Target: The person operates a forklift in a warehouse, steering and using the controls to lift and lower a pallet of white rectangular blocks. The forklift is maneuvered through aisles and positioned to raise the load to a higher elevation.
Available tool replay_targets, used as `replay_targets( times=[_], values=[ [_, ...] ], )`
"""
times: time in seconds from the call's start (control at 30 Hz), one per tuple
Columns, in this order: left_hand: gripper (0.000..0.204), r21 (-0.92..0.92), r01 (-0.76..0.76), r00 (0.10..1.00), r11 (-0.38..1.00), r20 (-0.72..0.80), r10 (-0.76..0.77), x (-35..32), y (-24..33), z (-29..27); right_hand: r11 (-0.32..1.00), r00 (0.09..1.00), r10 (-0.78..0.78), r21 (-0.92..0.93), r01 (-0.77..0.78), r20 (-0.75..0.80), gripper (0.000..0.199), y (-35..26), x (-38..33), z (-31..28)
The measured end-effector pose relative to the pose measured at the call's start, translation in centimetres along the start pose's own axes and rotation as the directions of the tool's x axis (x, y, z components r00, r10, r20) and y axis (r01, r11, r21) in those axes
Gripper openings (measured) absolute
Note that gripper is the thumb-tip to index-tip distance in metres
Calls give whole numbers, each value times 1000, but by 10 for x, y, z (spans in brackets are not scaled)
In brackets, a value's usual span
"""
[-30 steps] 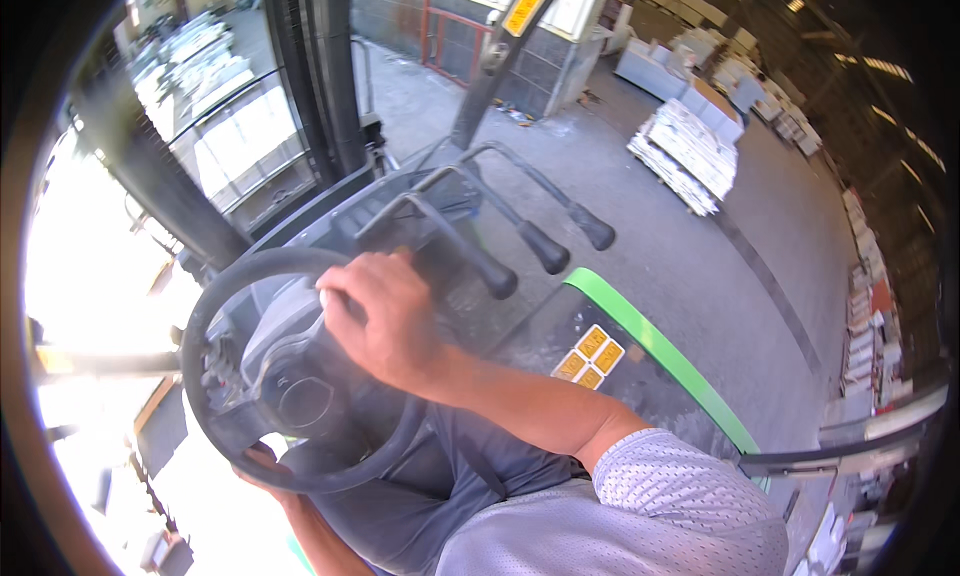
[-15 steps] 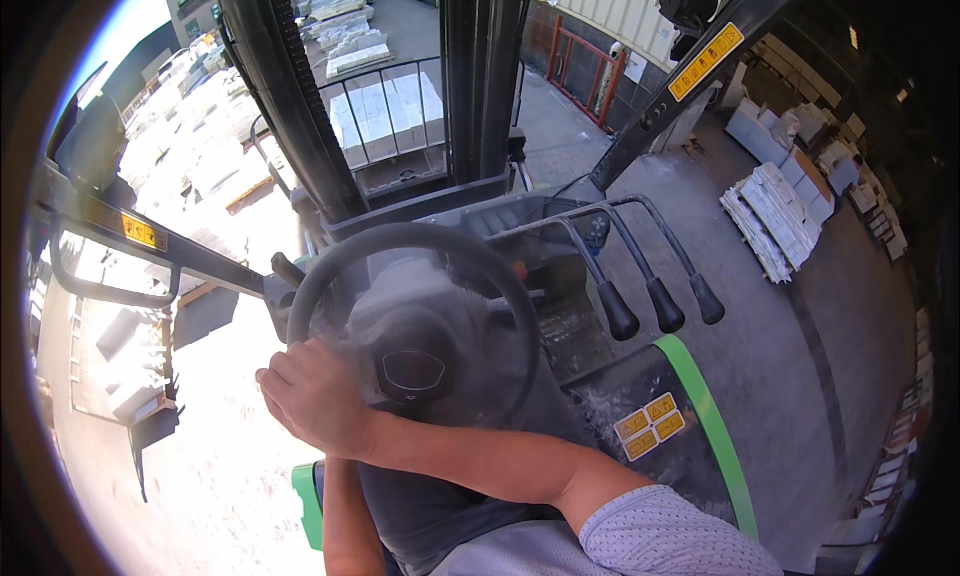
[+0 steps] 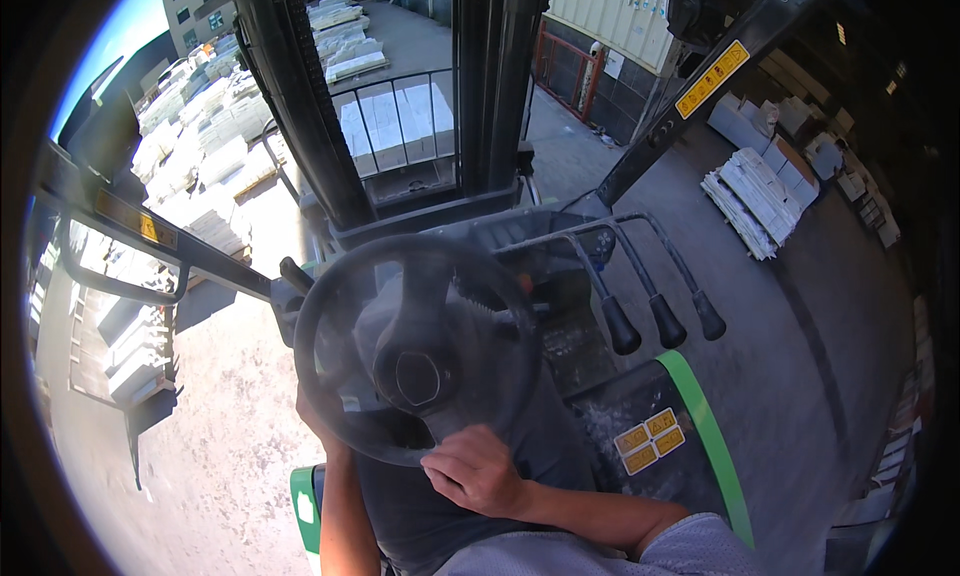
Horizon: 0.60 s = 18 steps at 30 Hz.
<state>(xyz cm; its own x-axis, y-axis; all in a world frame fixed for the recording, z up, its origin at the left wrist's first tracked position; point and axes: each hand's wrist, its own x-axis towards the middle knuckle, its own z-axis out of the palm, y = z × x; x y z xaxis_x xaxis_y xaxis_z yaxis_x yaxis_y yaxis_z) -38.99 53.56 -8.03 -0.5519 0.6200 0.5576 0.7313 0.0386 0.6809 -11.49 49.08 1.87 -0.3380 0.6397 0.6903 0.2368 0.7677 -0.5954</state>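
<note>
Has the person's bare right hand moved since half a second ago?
Yes. Judged against the round black steering-wheel hub, the bare right hand has moved from its left side to its lower right.

Stacked white slabs (image 3: 755, 202) on grey floor (image 3: 755, 366)

Smooth, matt black plastic is seen on the steering wheel (image 3: 412, 378) and lever knobs (image 3: 668, 322); dull metal is shown by the lever stems (image 3: 637, 261) and the mast (image 3: 305, 101). The side panel (image 3: 690, 471) is scuffed and dusted, edged by a smooth green strip (image 3: 708, 426). Matt cloth is seen in the sleeve (image 3: 692, 546).
</note>
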Motion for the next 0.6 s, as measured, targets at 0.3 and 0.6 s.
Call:
replay_targets(
  times=[0.3, 0.6],
  values=[
    [20, 21, -18, 995, 1000, 103, 16, -38, 49, -9, 998, 998, 55, -10, -55, -12, 19, -34, -29, -50],
    [39, -211, 428, 904, 879, 113, -413, -122, 174, 96, 993, 989, 11, 116, 6, -150, 19, 54, -67, -218]
  ],
)
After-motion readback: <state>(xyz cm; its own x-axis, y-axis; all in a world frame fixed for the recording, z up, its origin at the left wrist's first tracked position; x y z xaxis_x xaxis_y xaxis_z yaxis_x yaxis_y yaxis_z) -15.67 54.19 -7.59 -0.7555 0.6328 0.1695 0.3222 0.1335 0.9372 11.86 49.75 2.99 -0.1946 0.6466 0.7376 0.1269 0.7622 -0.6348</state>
